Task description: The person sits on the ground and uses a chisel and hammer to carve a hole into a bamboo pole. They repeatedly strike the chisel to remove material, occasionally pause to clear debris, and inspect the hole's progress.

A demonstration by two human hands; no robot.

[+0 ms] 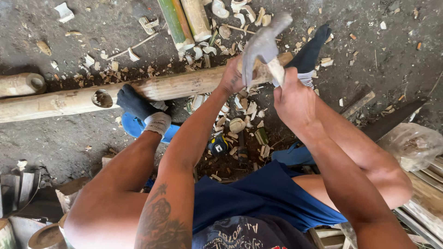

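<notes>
Gripping one hammer (264,46) (right hand (293,99)), one bamboo pole (180,85).

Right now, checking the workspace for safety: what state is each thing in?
Hammer: raised, gripped by right hand.
Bamboo pole: lying on the ground, held by left hand, pinned under both feet, hole cut.
Tape measure: on the ground among chips.
Saw: lying idle.

Hammer (263,46) head motion-blurred; bamboo pole (69,99) cut off left.

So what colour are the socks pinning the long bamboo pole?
Dark navy socks with grey cuffs, pinning the long tan bamboo pole; head view.
</notes>
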